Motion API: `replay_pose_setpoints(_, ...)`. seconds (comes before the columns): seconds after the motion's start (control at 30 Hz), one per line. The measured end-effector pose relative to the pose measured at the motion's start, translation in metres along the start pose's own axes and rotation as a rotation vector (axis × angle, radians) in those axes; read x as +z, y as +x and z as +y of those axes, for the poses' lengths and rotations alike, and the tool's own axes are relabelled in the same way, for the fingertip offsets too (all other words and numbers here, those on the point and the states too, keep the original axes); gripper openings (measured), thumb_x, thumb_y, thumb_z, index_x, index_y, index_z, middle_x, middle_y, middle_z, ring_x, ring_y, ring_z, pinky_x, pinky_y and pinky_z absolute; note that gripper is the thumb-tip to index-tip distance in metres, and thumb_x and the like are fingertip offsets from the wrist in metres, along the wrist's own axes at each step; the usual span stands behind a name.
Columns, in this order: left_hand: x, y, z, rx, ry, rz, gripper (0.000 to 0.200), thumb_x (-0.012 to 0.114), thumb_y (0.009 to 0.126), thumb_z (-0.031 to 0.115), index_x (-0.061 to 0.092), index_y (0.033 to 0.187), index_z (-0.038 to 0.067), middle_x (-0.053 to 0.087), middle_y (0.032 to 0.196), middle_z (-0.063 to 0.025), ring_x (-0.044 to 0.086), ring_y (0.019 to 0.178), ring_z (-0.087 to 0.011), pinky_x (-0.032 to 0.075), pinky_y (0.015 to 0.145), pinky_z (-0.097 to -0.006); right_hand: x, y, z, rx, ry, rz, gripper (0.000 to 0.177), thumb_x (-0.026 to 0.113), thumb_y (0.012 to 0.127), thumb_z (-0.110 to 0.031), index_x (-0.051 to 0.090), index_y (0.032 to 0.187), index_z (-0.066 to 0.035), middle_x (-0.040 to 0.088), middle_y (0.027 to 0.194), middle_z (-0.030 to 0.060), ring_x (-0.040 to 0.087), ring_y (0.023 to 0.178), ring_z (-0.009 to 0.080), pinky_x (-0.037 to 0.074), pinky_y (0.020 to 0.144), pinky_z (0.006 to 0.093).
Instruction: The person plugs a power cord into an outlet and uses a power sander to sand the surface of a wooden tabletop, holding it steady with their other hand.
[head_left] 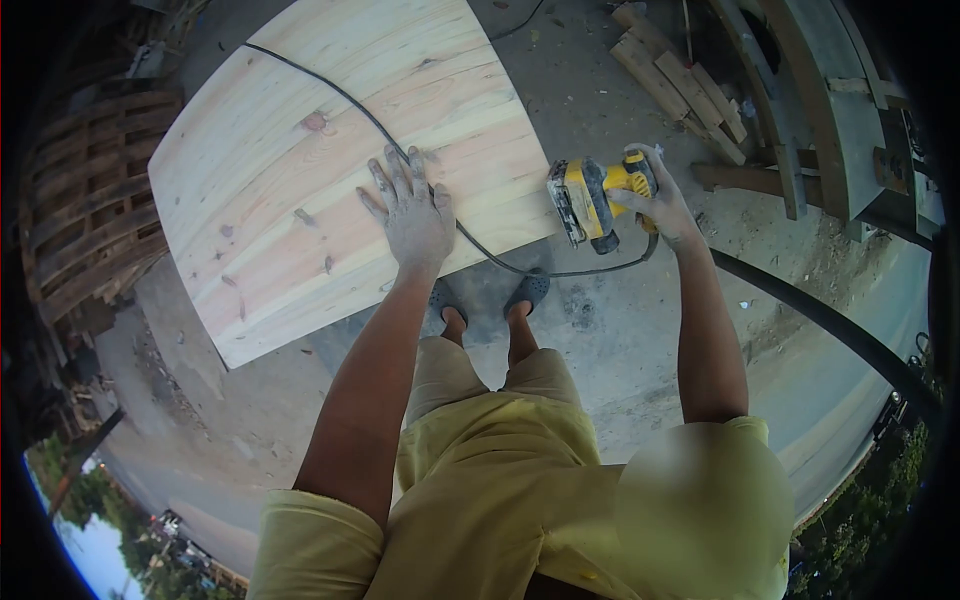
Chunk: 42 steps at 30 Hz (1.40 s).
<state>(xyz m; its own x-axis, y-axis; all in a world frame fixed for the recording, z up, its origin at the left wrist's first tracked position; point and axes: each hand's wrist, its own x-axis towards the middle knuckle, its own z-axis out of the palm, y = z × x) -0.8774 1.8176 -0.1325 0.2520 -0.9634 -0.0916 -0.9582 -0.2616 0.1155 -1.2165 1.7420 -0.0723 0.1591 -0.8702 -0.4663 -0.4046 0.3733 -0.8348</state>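
A broad pale wooden panel (300, 190) with knots spreads out in front of me. My left hand (415, 215) lies on it, dusty, its fingers spread, over a black power cord (340, 88) that crosses the wood. Out past the panel's right edge, my right hand (665, 200) grips a yellow and black electric sander (600, 195) by its body. The sander is turned on its side, its flat pad facing the panel. The cord runs from the sander across to the panel and passes under or beside my left hand; the exact contact is hidden.
Wooden offcuts (680, 85) lie in a pile on the concrete floor (600, 330) at the upper right, near a timber frame (810, 90). Stacked slatted wood (95, 200) stands at the left. A thick black pole or hose (830, 320) crosses on the right. My feet are by the panel's near edge.
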Motion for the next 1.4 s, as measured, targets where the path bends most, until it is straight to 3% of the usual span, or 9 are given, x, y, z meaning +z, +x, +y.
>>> replay_pose_setpoints(0.17, -0.004, 0.000, 0.002, -0.011, 0.003, -0.029, 0.067, 0.040, 0.103, 0.034, 0.021, 0.164, 0.015, 0.007, 0.172, -0.0142, -0.001, 0.157, -0.0392, -0.004, 0.122, -0.0641, 0.005, -0.040, 0.046, 0.037, 0.514, -0.003, 0.074, 0.087, 0.076, -0.018, 0.048, 0.139, -0.015, 0.062, 0.107, 0.0008, 0.060, 0.085, 0.0086, 0.047, 0.060, 0.0206)
replay_pose_setpoints(0.33, -0.002, -0.001, 0.000, -0.003, -0.021, -0.029, 0.070, 0.037, 0.102, 0.039, 0.020, 0.164, 0.013, 0.006, 0.171, -0.0152, -0.001, 0.157, -0.0412, -0.005, 0.122, -0.0654, 0.021, -0.063, 0.065, 0.039, 0.652, 0.049, 0.073, 0.081, 0.079, -0.010, 0.045, 0.141, -0.015, 0.061, 0.109, 0.0021, 0.063, 0.092, 0.0114, 0.050, 0.070, 0.0218)
replay_pose_setpoints(0.53, -0.004, 0.000, 0.000, 0.026, -0.022, -0.054, 0.066, 0.035, 0.104, 0.036, 0.018, 0.164, 0.013, 0.005, 0.171, -0.0155, -0.003, 0.157, -0.0407, -0.006, 0.122, -0.0648, 0.060, -0.105, 0.042, -0.110, 0.382, 0.268, 0.075, 0.087, 0.075, -0.010, 0.045, 0.137, -0.009, 0.057, 0.115, 0.0057, 0.061, 0.101, 0.0163, 0.052, 0.084, 0.0293)
replay_pose_setpoints(0.67, -0.001, 0.001, -0.002, 0.035, 0.003, -0.042, 0.065, 0.033, 0.105, 0.035, 0.017, 0.164, 0.013, 0.006, 0.171, -0.0171, -0.002, 0.157, -0.0418, -0.006, 0.121, -0.0648, 0.135, -0.142, 0.032, -0.301, -0.225, 0.678, 0.072, 0.090, 0.074, -0.018, 0.049, 0.131, -0.006, 0.053, 0.120, 0.0157, 0.056, 0.110, 0.0298, 0.048, 0.094, 0.0432)
replay_pose_setpoints(0.87, 0.004, 0.002, -0.003, 0.070, 0.027, -0.008, 0.065, 0.032, 0.105, 0.034, 0.018, 0.163, 0.010, 0.007, 0.171, -0.0191, -0.001, 0.156, -0.0436, -0.005, 0.121, -0.0648, 0.182, -0.150, 0.034, -0.276, -0.294, 0.873, 0.076, 0.092, 0.072, -0.025, 0.049, 0.131, -0.004, 0.053, 0.118, 0.0189, 0.055, 0.110, 0.0342, 0.047, 0.095, 0.0461)
replay_pose_setpoints(0.97, 0.003, -0.001, -0.004, 0.079, 0.030, -0.003, 0.065, 0.032, 0.105, 0.034, 0.019, 0.163, 0.009, 0.008, 0.170, -0.0195, 0.000, 0.156, -0.0443, -0.004, 0.121, -0.0650, 0.152, -0.130, 0.053, -0.178, 0.158, 0.875, 0.073, 0.089, 0.078, -0.024, 0.048, 0.136, -0.005, 0.058, 0.121, 0.0129, 0.061, 0.100, 0.0217, 0.053, 0.080, 0.0327)
replay_pose_setpoints(1.03, 0.004, 0.000, -0.004, 0.080, 0.031, 0.004, 0.064, 0.032, 0.105, 0.033, 0.019, 0.163, 0.009, 0.007, 0.170, -0.0196, 0.000, 0.156, -0.0446, -0.004, 0.121, -0.0652, 0.115, -0.122, 0.040, 0.120, 0.355, 0.683, 0.066, 0.083, 0.085, -0.024, 0.047, 0.138, -0.008, 0.064, 0.113, 0.0060, 0.064, 0.088, 0.0124, 0.052, 0.064, 0.0237)
replay_pose_setpoints(1.23, 0.003, -0.001, -0.001, 0.094, 0.044, -0.012, 0.065, 0.033, 0.104, 0.032, 0.019, 0.163, 0.009, 0.006, 0.171, -0.0189, 0.000, 0.156, -0.0446, -0.003, 0.121, -0.0645, 0.068, -0.068, 0.110, 0.091, 0.958, 0.278, 0.052, 0.074, 0.094, -0.025, 0.051, 0.139, -0.012, 0.067, 0.102, 0.0032, 0.065, 0.075, 0.0075, 0.051, 0.051, 0.0218)
replay_pose_setpoints(1.4, -0.001, -0.002, -0.001, 0.072, -0.009, -0.008, 0.066, 0.034, 0.104, 0.032, 0.018, 0.163, 0.010, 0.006, 0.171, -0.0176, 0.000, 0.156, -0.0435, -0.003, 0.121, -0.0646, 0.127, -0.085, 0.136, 0.103, 1.278, 0.398, 0.047, 0.074, 0.094, -0.024, 0.054, 0.134, -0.014, 0.067, 0.102, 0.0023, 0.065, 0.076, 0.0074, 0.051, 0.048, 0.0208)
